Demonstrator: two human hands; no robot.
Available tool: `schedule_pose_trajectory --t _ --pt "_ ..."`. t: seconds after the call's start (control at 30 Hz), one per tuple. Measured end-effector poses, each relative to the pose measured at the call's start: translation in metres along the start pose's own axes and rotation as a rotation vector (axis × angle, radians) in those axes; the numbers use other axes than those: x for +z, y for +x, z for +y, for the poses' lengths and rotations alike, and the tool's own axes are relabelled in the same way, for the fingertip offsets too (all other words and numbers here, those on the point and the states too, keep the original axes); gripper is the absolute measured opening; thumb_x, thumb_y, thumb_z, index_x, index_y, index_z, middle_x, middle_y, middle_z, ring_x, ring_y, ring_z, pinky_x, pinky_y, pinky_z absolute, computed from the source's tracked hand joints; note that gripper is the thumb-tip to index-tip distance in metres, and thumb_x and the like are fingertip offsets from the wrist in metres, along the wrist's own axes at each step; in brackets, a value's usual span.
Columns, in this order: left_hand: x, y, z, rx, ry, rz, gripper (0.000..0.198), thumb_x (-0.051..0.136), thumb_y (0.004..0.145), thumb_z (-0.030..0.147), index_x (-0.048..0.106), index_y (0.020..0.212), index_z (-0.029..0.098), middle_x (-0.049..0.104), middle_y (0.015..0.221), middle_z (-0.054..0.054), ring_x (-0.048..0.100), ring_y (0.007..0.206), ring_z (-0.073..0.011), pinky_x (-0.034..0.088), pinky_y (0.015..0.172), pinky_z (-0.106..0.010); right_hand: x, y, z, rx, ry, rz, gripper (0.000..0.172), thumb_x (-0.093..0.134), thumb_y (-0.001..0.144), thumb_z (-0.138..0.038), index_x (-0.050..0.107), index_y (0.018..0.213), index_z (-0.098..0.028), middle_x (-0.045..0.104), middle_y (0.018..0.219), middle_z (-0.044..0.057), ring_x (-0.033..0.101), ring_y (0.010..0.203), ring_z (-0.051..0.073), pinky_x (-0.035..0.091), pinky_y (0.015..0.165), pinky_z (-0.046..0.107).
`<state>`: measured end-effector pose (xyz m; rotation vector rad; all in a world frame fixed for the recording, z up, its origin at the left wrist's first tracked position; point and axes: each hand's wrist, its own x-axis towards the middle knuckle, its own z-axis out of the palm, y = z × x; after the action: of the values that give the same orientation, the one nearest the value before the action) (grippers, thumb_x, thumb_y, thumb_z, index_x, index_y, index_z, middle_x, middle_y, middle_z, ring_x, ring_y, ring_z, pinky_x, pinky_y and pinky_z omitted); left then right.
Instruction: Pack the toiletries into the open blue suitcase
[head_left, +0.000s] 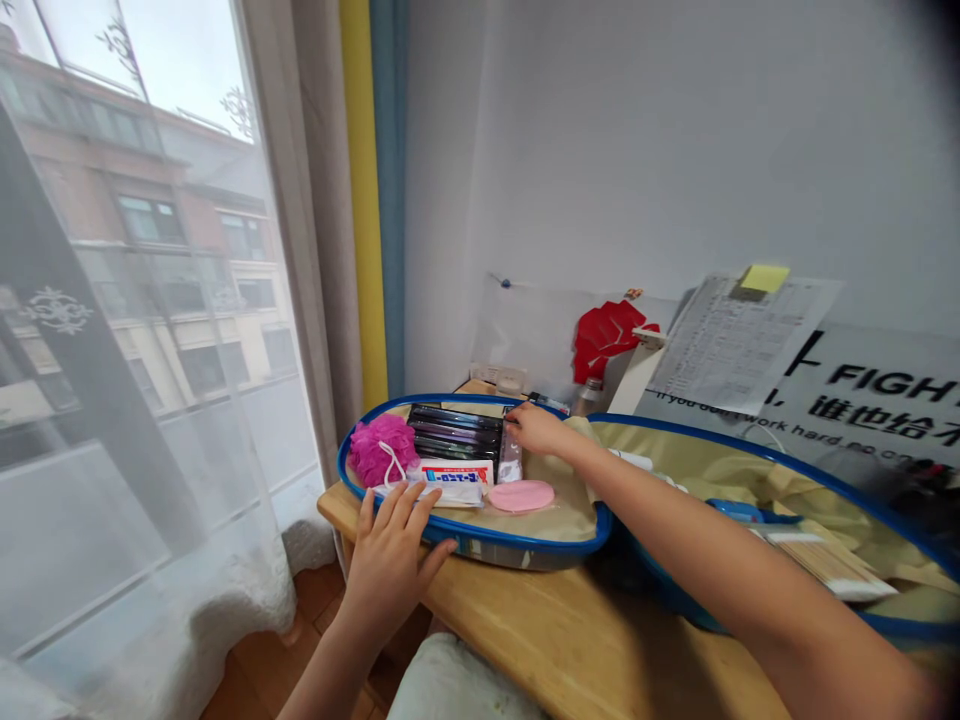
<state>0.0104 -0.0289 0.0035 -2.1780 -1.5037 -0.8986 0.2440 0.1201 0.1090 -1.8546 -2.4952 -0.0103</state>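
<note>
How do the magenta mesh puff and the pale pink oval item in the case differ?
The magenta mesh puff is ruffled, while the pale pink oval item looks smooth. The puff is bulky and rounded; the oval is low and flat. The puff is a deeper pink than the oval. Both lie in the open blue-rimmed case.

Blue rims the case [525, 553] and tan lines it. Around its clock I see a magenta puff [379, 450] near ten, black and purple packs [457, 428] at eleven, a pink dish [521, 495] at four, a white box [454, 472] printed red and blue near the hub. Beyond, at eleven, hang a yellow curtain [364, 200] and a blue curtain [391, 200].
</note>
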Motion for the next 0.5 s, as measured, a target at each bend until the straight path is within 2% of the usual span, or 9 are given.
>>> schedule_pose_trajectory --t 0.17,0.37,0.5 --pt "0.001 -0.001 -0.001 0.009 0.000 -0.007 0.046 0.056 0.086 0.041 0.055 0.128 0.022 0.059 0.129 -0.010 0.050 0.122 -0.0292 0.021 0.112 -0.054 -0.021 -0.014 0.043 0.084 -0.011 0.018 0.032 0.052 0.090 -0.038 0.058 0.114 -0.018 0.059 0.119 0.007 0.058 0.103 0.017 0.049 0.089 0.040" --pt "0.003 0.000 -0.003 0.017 -0.001 0.016 0.048 0.055 0.086 0.041 0.053 0.130 0.023 0.061 0.128 -0.010 0.052 0.119 -0.0294 0.022 0.111 -0.054 -0.055 -0.057 0.122 0.324 -0.054 0.090 0.031 0.052 0.091 -0.039 0.059 0.112 -0.017 0.061 0.113 0.007 0.060 0.099 0.016 0.050 0.087 0.039" --pt "0.005 -0.001 -0.004 0.026 0.008 0.017 0.046 0.054 0.086 0.042 0.055 0.128 0.023 0.060 0.128 -0.010 0.053 0.119 -0.0300 0.022 0.111 -0.055 -0.058 -0.089 0.167 0.485 -0.106 0.073 0.031 0.053 0.090 -0.039 0.058 0.111 -0.016 0.062 0.110 0.007 0.060 0.096 0.016 0.051 0.084 0.037"
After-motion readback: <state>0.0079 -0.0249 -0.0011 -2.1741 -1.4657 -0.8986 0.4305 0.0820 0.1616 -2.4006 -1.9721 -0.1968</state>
